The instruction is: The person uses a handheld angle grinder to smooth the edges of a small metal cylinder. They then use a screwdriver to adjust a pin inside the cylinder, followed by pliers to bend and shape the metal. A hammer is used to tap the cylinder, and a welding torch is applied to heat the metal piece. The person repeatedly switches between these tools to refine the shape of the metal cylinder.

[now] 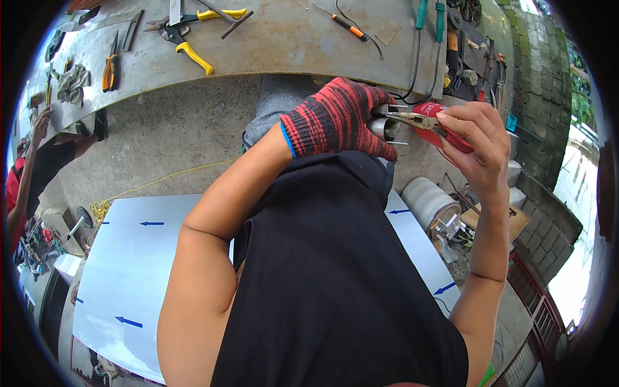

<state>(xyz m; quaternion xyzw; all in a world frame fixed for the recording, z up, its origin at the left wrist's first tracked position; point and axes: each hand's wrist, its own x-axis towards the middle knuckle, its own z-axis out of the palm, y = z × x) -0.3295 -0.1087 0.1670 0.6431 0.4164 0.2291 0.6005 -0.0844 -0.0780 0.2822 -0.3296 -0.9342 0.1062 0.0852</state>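
My left hand (pixel 342 119), in a red and black striped knit glove, is closed round a shiny curved metal piece (pixel 385 128) with thin prongs sticking out to the right. My right hand (pixel 477 132) is bare and closed on worn pliers (pixel 422 121). The pliers' narrow jaws point left and reach the metal piece; whether they grip it I cannot tell. A red thing with white marks (pixel 429 111) shows beside the pliers, partly hidden by my right fingers; its kind is unclear.
On the metal-topped bench (pixel 277 48) ahead lie yellow-handled snips (pixel 187 45), orange-handled scissors (pixel 111 71), a screwdriver (pixel 348 27) and green-handled cabled leads (pixel 422 14). A pale sheet with blue arrows (pixel 129 258) lies behind me. Another person (pixel 39 168) stands at far left.
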